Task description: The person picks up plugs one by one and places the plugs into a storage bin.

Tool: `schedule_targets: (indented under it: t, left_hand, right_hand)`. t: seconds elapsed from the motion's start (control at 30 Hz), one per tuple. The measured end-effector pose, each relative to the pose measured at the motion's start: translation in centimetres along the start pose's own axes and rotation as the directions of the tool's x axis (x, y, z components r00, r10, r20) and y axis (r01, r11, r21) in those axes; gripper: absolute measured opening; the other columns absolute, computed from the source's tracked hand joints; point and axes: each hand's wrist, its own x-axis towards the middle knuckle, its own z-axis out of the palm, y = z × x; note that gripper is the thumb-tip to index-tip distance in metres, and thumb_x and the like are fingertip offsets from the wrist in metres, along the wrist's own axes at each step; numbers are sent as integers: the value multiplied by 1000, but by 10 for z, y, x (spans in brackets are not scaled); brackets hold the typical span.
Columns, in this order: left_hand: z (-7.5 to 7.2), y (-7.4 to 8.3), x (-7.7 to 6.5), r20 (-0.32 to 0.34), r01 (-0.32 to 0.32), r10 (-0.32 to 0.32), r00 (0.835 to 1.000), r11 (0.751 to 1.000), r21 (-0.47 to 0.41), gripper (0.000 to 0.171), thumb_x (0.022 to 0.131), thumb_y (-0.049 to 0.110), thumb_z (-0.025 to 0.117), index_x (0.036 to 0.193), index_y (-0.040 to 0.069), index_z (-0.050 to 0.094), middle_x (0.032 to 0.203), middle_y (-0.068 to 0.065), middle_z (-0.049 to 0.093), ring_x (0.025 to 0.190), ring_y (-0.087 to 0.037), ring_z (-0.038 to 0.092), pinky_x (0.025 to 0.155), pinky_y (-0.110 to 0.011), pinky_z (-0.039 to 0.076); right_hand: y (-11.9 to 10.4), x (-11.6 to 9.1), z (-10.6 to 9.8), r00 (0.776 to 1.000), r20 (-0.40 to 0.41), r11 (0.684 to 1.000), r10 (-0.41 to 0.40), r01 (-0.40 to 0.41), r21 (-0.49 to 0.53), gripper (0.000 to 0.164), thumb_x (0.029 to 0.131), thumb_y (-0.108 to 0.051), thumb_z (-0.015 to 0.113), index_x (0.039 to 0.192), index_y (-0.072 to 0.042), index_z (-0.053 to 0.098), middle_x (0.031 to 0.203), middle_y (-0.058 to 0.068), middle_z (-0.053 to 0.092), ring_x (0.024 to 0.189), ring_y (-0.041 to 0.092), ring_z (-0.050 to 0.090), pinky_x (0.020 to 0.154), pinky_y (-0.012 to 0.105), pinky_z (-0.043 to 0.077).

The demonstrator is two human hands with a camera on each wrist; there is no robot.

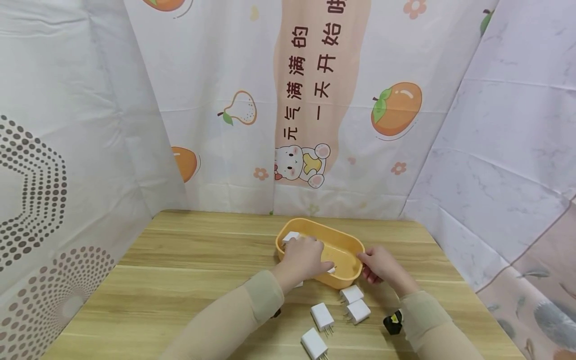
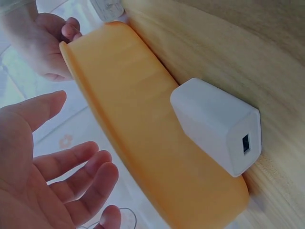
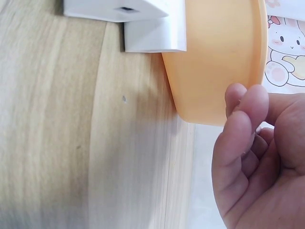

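A yellow plastic basket (image 1: 330, 231) stands at the back of the table, with white chargers (image 1: 291, 236) inside. Over its near side is my left hand (image 1: 302, 257), its fingers loosely spread and holding nothing in the left wrist view. My right hand (image 1: 380, 265) pinches the basket's right end at the rim, thumb and fingers together there in the right wrist view. Close against the basket's outer wall (image 2: 138, 105), a white charger (image 2: 217, 126) with a USB port lies on the table. Two more chargers (image 3: 155, 33) sit beside the basket near the right hand.
Nearer on the wooden table (image 1: 202, 250) lie more white chargers with metal prongs, one (image 1: 322, 317) behind another (image 1: 314, 344). A printed curtain (image 1: 234, 165) hangs behind the table, and fabric (image 1: 495, 175) hangs along the right side.
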Motion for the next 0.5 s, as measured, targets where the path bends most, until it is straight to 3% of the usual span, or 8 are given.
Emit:
schedule_targets:
  t: [0.2,0.5]
  left_hand:
    - [-6,-3,-10,-24,-27,26,999,999,-42,48,87,68,64,95,21,72,94,5,64,85,-20,62,72,-43,48]
    - [-8,-16,-25,-70,-70,65,995,994,-78,47,87,62,69,108,20,74,111,2,67,105,-21,62,89,-49,47]
  right_hand:
    - [0,0,0,1000,5,1000,-3,3,1,37,106,-21,51,76,-3,64,55,6,59,41,12,53,41,27,47]
    - [1,0,0,1000,-5,1000,2,-2,18,36,106,-21,51,77,-2,63,55,7,59,42,13,52,42,28,47]
